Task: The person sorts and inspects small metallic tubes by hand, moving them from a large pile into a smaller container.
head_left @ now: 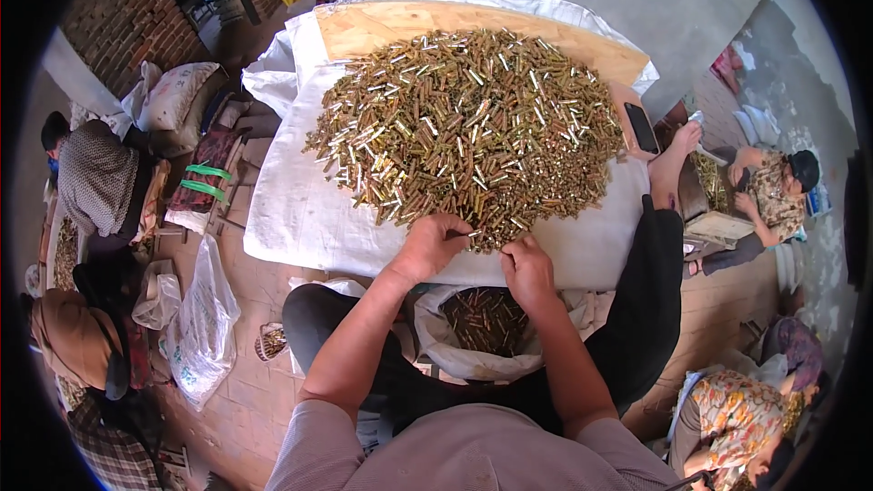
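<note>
A wide heap of small brass-coloured metal cylinders (473,118) lies on a white cloth (286,209) in front of me. At the heap's near edge my left hand (431,244) is closed, thumb and forefinger pinching a small metal cylinder (472,234). Just to its right my right hand (529,271) is closed too, its fingertips pressed together beside the nearest pieces; what they hold, if anything, is too small to make out. Below both hands, between my legs, an open white sack (427,332) contains many darker metal cylinders (486,320).
A wooden board (382,23) stands along the heap's far side. A black phone (641,127) lies at its right. Other people sit at work on the left (95,177) and right (782,186). A clear plastic bag (202,327) and stuffed sacks (182,95) are on the left.
</note>
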Available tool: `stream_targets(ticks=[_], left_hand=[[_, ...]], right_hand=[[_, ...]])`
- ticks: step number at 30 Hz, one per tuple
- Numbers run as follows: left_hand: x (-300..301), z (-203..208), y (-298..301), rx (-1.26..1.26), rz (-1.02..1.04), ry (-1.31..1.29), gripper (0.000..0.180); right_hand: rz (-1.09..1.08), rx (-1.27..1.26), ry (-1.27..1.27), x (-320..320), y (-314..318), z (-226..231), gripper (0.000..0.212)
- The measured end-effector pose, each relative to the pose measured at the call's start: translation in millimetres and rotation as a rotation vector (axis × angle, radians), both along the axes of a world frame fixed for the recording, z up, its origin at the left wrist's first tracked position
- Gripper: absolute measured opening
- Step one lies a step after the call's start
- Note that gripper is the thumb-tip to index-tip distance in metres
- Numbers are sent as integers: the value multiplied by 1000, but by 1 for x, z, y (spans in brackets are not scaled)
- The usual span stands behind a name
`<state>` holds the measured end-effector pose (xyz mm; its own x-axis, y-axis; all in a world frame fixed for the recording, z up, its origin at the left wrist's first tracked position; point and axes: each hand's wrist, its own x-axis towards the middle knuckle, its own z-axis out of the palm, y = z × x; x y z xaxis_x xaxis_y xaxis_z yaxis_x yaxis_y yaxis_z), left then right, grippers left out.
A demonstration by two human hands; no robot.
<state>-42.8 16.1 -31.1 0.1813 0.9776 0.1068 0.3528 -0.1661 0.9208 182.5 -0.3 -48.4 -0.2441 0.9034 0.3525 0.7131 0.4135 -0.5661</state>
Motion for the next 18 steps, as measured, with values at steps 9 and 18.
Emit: stream_targets(ticks=[9,18], left_hand=[[6,27,-7,-237,-81,-195,17],[8,23,-10,-394,-162,-312,19]], right_hand=[[66,-4,140,-2,-1,-10,9],[107,-686,1093,-2,-1,16,11]])
